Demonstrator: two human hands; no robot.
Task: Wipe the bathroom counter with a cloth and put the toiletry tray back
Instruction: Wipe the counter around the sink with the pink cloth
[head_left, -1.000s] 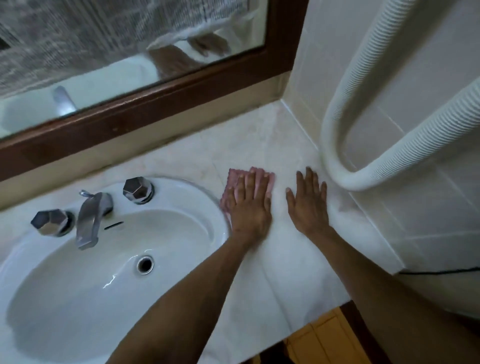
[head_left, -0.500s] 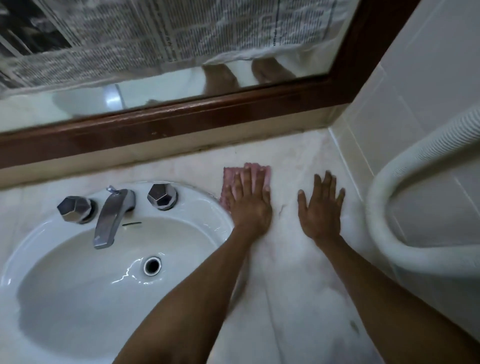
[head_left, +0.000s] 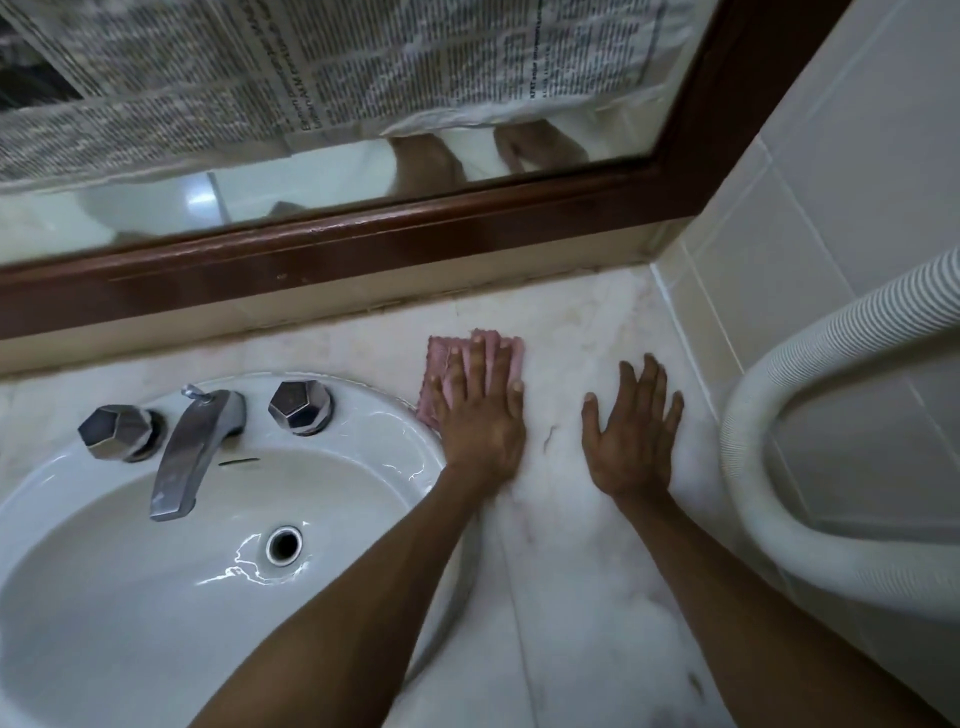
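Pink cloth pressed flat under left hand, grip spread, beside basin rim. Right hand splayed, empty, on marble surface. Toiletry tray not seen. Risk judged: cloth dragged over rim into basin; corner by mirror frame missed.

Pretty dim in here, soft flat light with no hard shadows, just a faint dark patch under my left forearm. Little white glints of glare sit on the wet sink basin near the drain. The newspaper print along the top is smeared with blur, and the wide lens bends the mirror frame and the hose at the edges.
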